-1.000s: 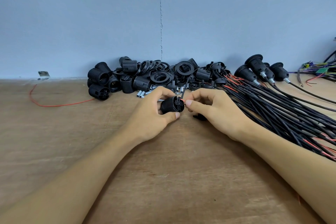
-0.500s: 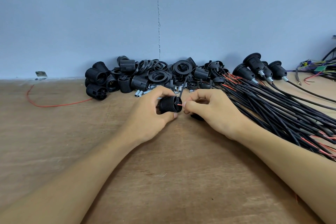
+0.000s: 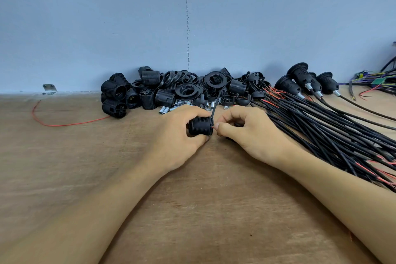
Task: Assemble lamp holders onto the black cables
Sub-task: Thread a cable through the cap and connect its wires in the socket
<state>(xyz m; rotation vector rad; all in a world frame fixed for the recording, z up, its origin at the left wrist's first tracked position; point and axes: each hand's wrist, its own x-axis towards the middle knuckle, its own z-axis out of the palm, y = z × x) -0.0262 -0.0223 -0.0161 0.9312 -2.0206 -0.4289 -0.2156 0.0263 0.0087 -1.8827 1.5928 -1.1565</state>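
Observation:
My left hand [image 3: 177, 135] grips a black ribbed lamp holder [image 3: 200, 126] lying on its side just above the wooden table [image 3: 192, 210]. My right hand [image 3: 246, 133] pinches a thin red wire [image 3: 213, 127] at the holder's right end. A black cable [image 3: 218, 97] rises from that end toward the pile behind. A thick bundle of black cables [image 3: 334, 133] with red wire ends lies to the right, partly under my right forearm.
A heap of black lamp holder parts, rings and small metal tubes [image 3: 182, 92] lies along the blue wall. Three assembled holders on cables [image 3: 304, 83] sit at the back right. A loose red wire [image 3: 64, 123] lies at the left. Coloured wiring [image 3: 377, 83] is at the far right.
The holder has turned in my left hand, so its open end faces away from view. My right fingers stay at its end, still pinching the red wire.

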